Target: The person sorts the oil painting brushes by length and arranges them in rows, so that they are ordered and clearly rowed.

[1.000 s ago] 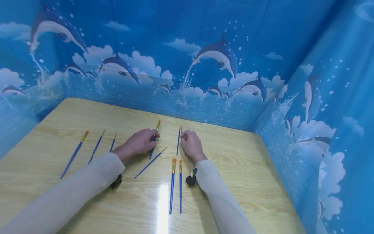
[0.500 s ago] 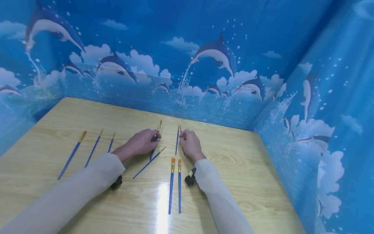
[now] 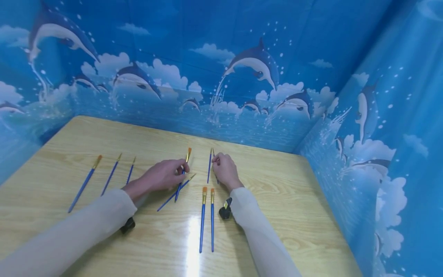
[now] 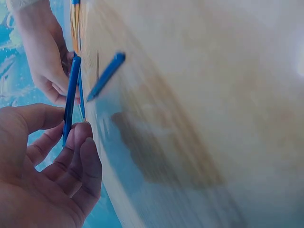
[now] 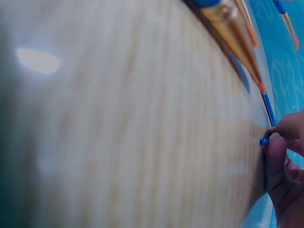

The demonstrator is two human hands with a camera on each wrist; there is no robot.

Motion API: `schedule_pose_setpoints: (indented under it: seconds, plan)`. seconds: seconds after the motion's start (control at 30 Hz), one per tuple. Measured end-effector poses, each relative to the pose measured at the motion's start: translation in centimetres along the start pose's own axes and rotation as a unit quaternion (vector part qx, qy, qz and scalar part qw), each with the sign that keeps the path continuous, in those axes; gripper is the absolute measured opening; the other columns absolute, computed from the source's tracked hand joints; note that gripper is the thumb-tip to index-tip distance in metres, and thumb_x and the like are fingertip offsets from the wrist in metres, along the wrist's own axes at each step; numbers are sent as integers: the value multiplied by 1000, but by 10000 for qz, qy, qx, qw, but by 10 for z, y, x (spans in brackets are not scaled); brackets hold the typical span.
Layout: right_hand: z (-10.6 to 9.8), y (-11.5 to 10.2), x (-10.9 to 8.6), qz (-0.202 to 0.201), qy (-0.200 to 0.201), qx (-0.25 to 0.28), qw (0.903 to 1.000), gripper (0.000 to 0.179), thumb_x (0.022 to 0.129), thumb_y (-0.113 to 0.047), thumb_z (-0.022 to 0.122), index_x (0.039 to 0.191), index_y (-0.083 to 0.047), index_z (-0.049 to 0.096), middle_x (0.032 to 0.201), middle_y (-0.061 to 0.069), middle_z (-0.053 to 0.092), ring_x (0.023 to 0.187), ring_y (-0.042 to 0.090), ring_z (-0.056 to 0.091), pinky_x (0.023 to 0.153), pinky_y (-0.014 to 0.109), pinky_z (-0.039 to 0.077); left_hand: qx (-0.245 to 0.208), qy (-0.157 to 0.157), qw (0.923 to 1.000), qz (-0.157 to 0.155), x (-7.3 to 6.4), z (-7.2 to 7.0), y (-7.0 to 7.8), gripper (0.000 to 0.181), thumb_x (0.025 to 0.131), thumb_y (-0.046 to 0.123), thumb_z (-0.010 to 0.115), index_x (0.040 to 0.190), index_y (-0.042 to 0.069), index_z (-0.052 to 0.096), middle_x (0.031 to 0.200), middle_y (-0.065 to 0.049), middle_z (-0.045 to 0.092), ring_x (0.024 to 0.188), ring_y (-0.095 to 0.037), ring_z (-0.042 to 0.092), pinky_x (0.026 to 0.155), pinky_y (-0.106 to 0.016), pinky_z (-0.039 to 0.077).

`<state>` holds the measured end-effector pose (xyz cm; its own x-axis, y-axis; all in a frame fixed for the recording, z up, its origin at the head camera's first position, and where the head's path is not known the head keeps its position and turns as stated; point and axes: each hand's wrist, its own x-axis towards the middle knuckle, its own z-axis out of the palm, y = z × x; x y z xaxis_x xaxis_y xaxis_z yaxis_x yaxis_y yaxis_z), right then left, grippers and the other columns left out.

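My left hand (image 3: 164, 176) pinches a flat paintbrush (image 3: 189, 154) with a blue handle and orange bristles. In the left wrist view its blue handle (image 4: 71, 95) stands between thumb and fingertips. The brush slants over a thin paintbrush (image 3: 167, 202) that lies on the table. My right hand (image 3: 226, 172) pinches another thin paintbrush (image 3: 213, 151), mostly hidden behind the fingers; in the right wrist view a blue handle end (image 5: 264, 141) shows at the thumb. Just left of this hand lies a similar thin paintbrush (image 3: 209, 167).
Two flat paintbrushes (image 3: 202, 223) lie side by side nearer the front. Further left lie a flat paintbrush (image 3: 83, 188) and two thin ones (image 3: 111, 175), one partly behind the left forearm. A blue dolphin-print curtain (image 3: 173, 107) borders the wooden table (image 3: 294, 200).
My left hand has drawn back slightly toward the front left with its flat paintbrush, which now crosses the thin one. The right hand stays at its brush.
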<state>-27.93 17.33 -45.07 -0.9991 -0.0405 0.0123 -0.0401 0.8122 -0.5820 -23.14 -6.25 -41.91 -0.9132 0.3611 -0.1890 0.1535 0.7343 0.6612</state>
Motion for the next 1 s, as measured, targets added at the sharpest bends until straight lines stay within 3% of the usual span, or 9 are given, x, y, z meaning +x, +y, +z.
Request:
schedule_pose_setpoints:
  seconds: [0.23, 0.53, 0.77, 0.87, 1.0]
  plan:
    - [-1, -1, -1, 13, -63, 48, 10000, 12, 108, -12, 61, 117, -12, 70, 112, 8, 63, 98, 22, 61, 87, 38, 56, 341, -11, 9983, 483, -21, 9, 5, 16, 101, 20, 72, 116, 19, 70, 108, 0, 74, 85, -13, 65, 74, -33, 53]
    - [-3, -1, -2, -21, -50, 50, 10000, 12, 109, -12, 61, 116, -12, 70, 112, 8, 63, 98, 22, 60, 86, 39, 54, 399, -410, 9981, 228, -43, 28, 18, 14, 98, 20, 78, 107, 26, 69, 90, 6, 67, 77, -13, 60, 70, -33, 50]
    - [-3, 0, -1, -30, -78, 73, 9999, 12, 109, -12, 61, 116, -11, 70, 113, 8, 63, 99, 23, 61, 88, 40, 55, 518, -543, 9963, 410, -61, 42, 26, 15, 96, 22, 80, 101, 30, 68, 84, 11, 65, 74, -10, 59, 70, -31, 49]
    - [-3, 0, -1, -27, -79, 68, 9999, 12, 109, -12, 61, 116, -11, 70, 113, 9, 63, 100, 23, 61, 89, 40, 56, 555, -564, 9952, 579, -67, 49, 28, 14, 96, 25, 80, 100, 31, 69, 82, 13, 63, 73, -8, 58, 69, -31, 48]
    - [-3, 0, -2, -57, -80, 67, 9999, 12, 109, -11, 60, 116, -11, 70, 113, 9, 63, 100, 24, 61, 90, 41, 56, 672, -416, 9904, 1137, -75, 56, 26, 12, 94, 26, 79, 98, 31, 69, 81, 16, 60, 73, -3, 55, 67, -29, 47]
